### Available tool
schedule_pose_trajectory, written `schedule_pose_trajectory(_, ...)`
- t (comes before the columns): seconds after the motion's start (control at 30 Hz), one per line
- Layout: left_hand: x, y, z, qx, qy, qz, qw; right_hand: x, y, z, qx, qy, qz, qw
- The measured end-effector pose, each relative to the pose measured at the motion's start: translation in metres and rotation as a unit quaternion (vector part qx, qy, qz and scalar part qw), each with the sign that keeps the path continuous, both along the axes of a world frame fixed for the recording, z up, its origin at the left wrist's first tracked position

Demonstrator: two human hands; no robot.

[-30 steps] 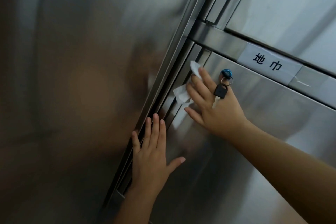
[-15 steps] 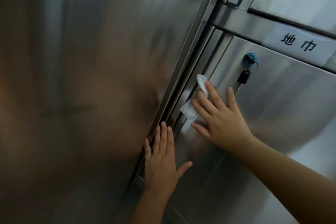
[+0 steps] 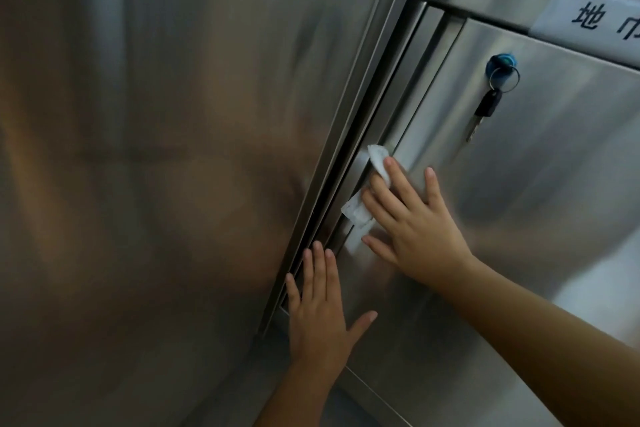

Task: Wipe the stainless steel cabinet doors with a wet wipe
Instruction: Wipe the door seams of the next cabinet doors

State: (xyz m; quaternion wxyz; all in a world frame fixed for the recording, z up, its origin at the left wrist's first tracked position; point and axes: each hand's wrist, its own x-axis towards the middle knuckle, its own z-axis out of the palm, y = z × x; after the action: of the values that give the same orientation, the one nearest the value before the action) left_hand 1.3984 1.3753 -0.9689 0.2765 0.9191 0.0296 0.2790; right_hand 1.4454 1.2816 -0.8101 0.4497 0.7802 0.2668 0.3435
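While the right hand (image 3: 415,232) is pressing flat on the stainless steel cabinet door (image 3: 536,218), the wet wipe (image 3: 378,162) is lying pinned beneath its fingers (image 3: 401,184), right at the door's left edge. Those fingers are stretching out straight and slightly fanned, not curling round the cloth. The thumb is angling out to the lower left, below the wipe. One white corner of the wipe is sticking out above the fingertips. Another crumpled fold is showing to the left of the fingers, over the stepped rim of the door, and the part in between is hiding under the hand.

Below it, the left hand (image 3: 317,319) is resting on the same door with its palm flat. Its fingers (image 3: 320,270) are lying straight and close together, their tips reaching the door's left edge, and the thumb is spreading wide to the right. It is holding nothing and is sitting near the right hand without touching it or the wipe.

Up and to the right of the wipe, well apart from both hands, a blue lock (image 3: 502,61) is carrying a ring (image 3: 506,79), and a black-headed key (image 3: 487,106) is hanging from it against the door. Above the door, a white label (image 3: 595,19) with dark characters is running off the right edge. Left of the door, a wide steel panel (image 3: 156,149) is filling the view, blurred.
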Motion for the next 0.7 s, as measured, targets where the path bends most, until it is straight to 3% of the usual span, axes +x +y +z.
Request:
schedule_pose_trajectory(0.23,0.001,0.004,-0.011,0.001,0.069,-0.014,0.998,0.001,-0.001,-0.023,0.003,0.006,0.012,1.000)
schedule_pose_trajectory(0.37,-0.005,0.008,-0.011,0.018,0.043,0.016,0.999,0.003,-0.001,-0.038,-0.002,0.014,0.011,1.000)
schedule_pose_trajectory(0.7,-0.011,0.005,-0.052,0.043,0.117,-0.010,0.992,0.005,-0.004,-0.080,-0.008,0.037,0.037,0.999)
